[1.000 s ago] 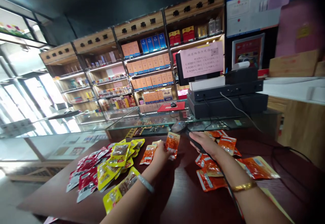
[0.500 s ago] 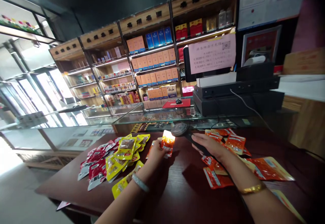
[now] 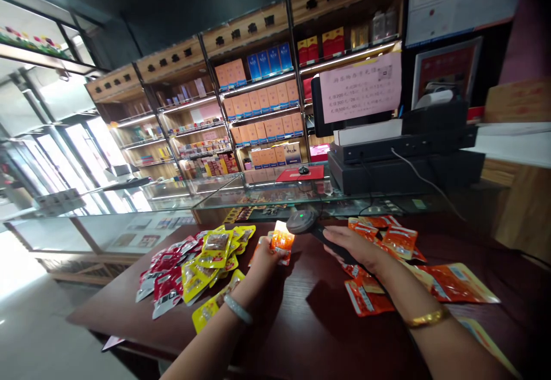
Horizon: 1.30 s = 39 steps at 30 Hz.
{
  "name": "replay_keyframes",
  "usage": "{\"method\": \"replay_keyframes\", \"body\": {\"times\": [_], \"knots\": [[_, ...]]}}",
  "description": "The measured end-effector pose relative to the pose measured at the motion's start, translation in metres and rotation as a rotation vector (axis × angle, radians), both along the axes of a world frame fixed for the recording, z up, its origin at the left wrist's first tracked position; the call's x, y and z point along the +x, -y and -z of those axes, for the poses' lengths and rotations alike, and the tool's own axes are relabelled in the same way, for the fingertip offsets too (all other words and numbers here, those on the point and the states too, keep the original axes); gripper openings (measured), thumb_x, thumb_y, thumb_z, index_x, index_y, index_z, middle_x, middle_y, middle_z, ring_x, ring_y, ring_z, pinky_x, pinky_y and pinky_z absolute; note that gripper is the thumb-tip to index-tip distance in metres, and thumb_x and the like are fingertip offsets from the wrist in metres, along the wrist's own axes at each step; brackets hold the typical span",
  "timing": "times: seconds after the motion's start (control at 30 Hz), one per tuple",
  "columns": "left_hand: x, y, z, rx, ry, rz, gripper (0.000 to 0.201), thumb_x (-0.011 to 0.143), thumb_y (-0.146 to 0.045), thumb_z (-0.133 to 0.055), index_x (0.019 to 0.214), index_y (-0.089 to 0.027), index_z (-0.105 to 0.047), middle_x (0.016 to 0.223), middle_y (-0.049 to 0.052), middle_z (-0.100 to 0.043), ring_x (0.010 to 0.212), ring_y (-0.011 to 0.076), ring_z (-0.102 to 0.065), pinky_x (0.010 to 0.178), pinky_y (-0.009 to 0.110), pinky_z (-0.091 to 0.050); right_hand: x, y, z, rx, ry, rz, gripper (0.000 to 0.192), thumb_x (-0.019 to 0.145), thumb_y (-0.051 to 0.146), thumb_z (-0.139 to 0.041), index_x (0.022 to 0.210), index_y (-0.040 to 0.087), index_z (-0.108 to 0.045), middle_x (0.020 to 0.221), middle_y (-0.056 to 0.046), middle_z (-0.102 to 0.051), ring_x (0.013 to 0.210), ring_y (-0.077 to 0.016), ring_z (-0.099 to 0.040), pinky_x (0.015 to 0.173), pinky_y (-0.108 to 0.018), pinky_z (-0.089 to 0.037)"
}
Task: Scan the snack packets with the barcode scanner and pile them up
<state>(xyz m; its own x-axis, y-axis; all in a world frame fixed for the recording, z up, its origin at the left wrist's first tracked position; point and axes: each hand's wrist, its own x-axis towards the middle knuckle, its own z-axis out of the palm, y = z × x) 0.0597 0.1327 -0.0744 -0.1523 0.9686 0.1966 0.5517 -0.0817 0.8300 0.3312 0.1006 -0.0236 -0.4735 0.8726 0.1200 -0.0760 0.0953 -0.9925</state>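
My left hand (image 3: 263,258) holds up a small orange snack packet (image 3: 283,237), lit brightly on its face. My right hand (image 3: 350,245) grips a black handheld barcode scanner (image 3: 303,221) with a green light on its head, pointed at that packet from the right. The scanner's cable runs back along my right forearm. Both hands hover above a dark wooden table (image 3: 297,317). A pale bangle is on my left wrist and a gold one on my right.
Yellow and red packets (image 3: 196,262) lie piled at the left, orange packets (image 3: 390,265) spread at the right. Behind stands a glass counter (image 3: 241,196) with a black cash register (image 3: 404,159) and screen. Shelves of boxed goods fill the back wall.
The scanner has lifted slightly and now shows a green light. The packet lit up half a second ago and stays lit. The camera view shifted a little.
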Motion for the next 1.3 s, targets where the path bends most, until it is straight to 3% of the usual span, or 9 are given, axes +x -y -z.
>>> {"method": "replay_keyframes", "body": {"times": [0.13,0.23,0.4,0.5,0.67,0.87,1.1,1.2,1.3], "knots": [[-0.012,0.002,-0.005,-0.052,-0.276,-0.064,0.042,0.076,-0.026,-0.072,0.112,-0.015,-0.053,0.101,0.011,-0.072,0.090,0.0228,-0.068,0.078,0.031,-0.048,0.001,-0.001,0.001,0.008,0.019,0.003,0.044,0.085,0.062,-0.060,0.092,0.018,-0.059,0.057,0.007,-0.053,0.042,-0.0071,-0.041,0.042,-0.021,-0.032],[-0.018,0.008,-0.015,-0.110,-0.643,-0.116,0.048,0.082,-0.029,-0.065,0.124,-0.011,-0.049,0.105,0.017,-0.070,0.099,0.0288,-0.067,0.082,0.036,-0.047,0.002,-0.005,0.005,0.008,0.056,0.018,0.045,0.084,0.063,-0.061,0.095,0.019,-0.062,0.056,0.007,-0.053,0.040,-0.0074,-0.041,0.041,-0.021,-0.030],[-0.014,0.011,-0.024,0.125,-1.033,-0.198,0.057,0.081,-0.035,-0.067,0.132,-0.013,-0.052,0.137,0.019,-0.054,0.129,0.0366,-0.046,0.102,0.045,-0.038,0.006,-0.010,0.004,0.023,0.132,0.079,0.044,0.078,0.061,-0.069,0.091,0.019,-0.069,0.054,0.006,-0.056,0.042,-0.0098,-0.045,0.042,-0.023,-0.030],[0.013,0.007,-0.022,0.215,-0.993,-0.079,0.053,0.084,-0.038,-0.063,0.131,-0.017,-0.055,0.139,0.015,-0.054,0.130,0.0332,-0.046,0.105,0.044,-0.036,0.013,-0.012,-0.002,0.033,0.135,0.131,0.043,0.077,0.061,-0.071,0.087,0.019,-0.070,0.052,0.007,-0.053,0.043,-0.0098,-0.043,0.043,-0.023,-0.029],[0.097,0.003,-0.014,0.142,-0.831,0.232,0.045,0.086,-0.045,-0.062,0.121,-0.017,-0.063,0.120,0.012,-0.067,0.115,0.0260,-0.058,0.101,0.035,-0.040,0.038,-0.014,-0.007,0.039,0.085,0.226,0.044,0.078,0.064,-0.066,0.079,0.020,-0.064,0.052,0.008,-0.051,0.043,-0.0092,-0.040,0.043,-0.023,-0.026],[0.179,-0.008,-0.011,0.118,-0.740,0.277,0.048,0.088,-0.058,-0.053,0.110,-0.018,-0.067,0.111,0.013,-0.069,0.107,0.0283,-0.061,0.090,0.036,-0.045,0.062,-0.010,-0.014,0.036,0.035,0.348,0.045,0.079,0.064,-0.064,0.071,0.021,-0.055,0.054,0.008,-0.050,0.045,-0.0099,-0.042,0.043,-0.023,-0.029],[0.211,-0.032,-0.005,0.025,-0.762,0.247,0.063,0.078,-0.063,-0.061,0.110,-0.008,-0.064,0.118,0.024,-0.063,0.117,0.0376,-0.055,0.095,0.045,-0.042,0.095,0.009,-0.022,0.084,0.094,0.573,0.044,0.080,0.064,-0.063,0.079,0.020,-0.065,0.053,0.005,-0.056,0.049,-0.0141,-0.049,0.048,-0.026,-0.037],[0.212,-0.041,-0.005,-0.038,-0.715,0.285,0.056,0.076,-0.054,-0.069,0.109,-0.009,-0.062,0.116,0.023,-0.064,0.115,0.0358,-0.058,0.092,0.040,-0.044,0.115,0.026,-0.022,0.118,0.142,0.677,0.042,0.081,0.061,-0.065,0.089,0.020,-0.072,0.066,-0.001,-0.069,0.071,-0.0228,-0.064,0.065,-0.032,-0.048],[0.203,-0.045,-0.009,-0.110,-0.596,0.344,0.036,0.083,-0.037,-0.065,0.108,-0.012,-0.057,0.104,0.018,-0.070,0.101,0.0290,-0.066,0.080,0.034,-0.045,0.124,0.047,-0.021,0.141,0.178,0.769,0.045,0.084,0.057,-0.064,0.109,0.020,-0.073,0.101,-0.006,-0.077,0.106,-0.0301,-0.064,0.093,-0.040,-0.047]]}}
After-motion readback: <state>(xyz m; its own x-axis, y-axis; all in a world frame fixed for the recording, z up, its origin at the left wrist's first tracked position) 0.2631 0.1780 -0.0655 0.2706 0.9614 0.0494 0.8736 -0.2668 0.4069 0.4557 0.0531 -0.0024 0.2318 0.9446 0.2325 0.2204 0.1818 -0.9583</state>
